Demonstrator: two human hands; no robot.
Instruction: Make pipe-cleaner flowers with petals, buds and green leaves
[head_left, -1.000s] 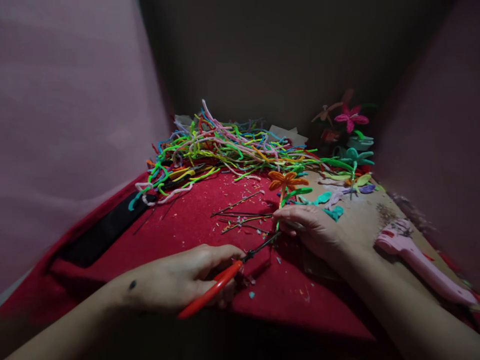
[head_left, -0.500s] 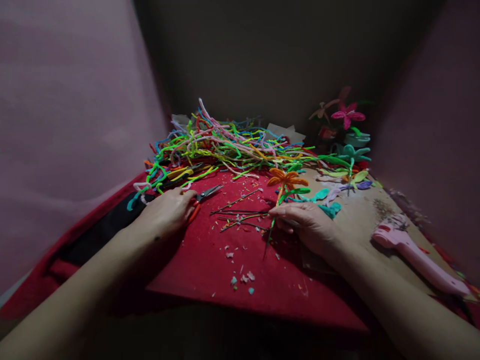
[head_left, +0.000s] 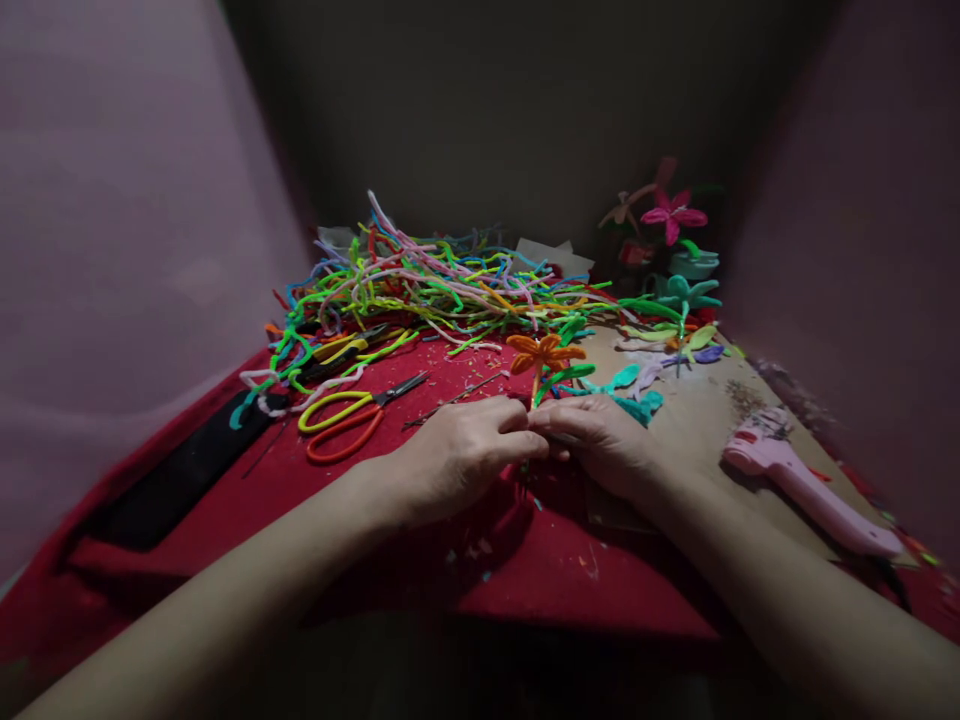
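Observation:
An orange pipe-cleaner flower point(head_left: 544, 353) with a green leaf stands upright, its stem pinched in the fingers of my right hand point(head_left: 600, 430). Meeting it from the left, my left hand point(head_left: 469, 445) has its fingers closed at the same stem, just under the leaf. The lower stem is mostly hidden by both hands. Scissors with yellow and red handles point(head_left: 341, 425) lie on the red cloth point(head_left: 390, 560), left of my left hand. Thin dark wires point(head_left: 450, 402) rest behind that hand.
Behind lies a tangled heap of coloured pipe cleaners point(head_left: 442, 280). Yellow-handled pliers point(head_left: 341, 348) and a black case point(head_left: 187, 470) are at left. A brown board point(head_left: 697, 430) at right bears a pink glue gun point(head_left: 810, 490) and loose petals; a pink flower point(head_left: 675, 215) stands behind.
My left hand has let go of the scissors and moved right to the flower stem. The view has shifted slightly, and the scissors now lie in full sight.

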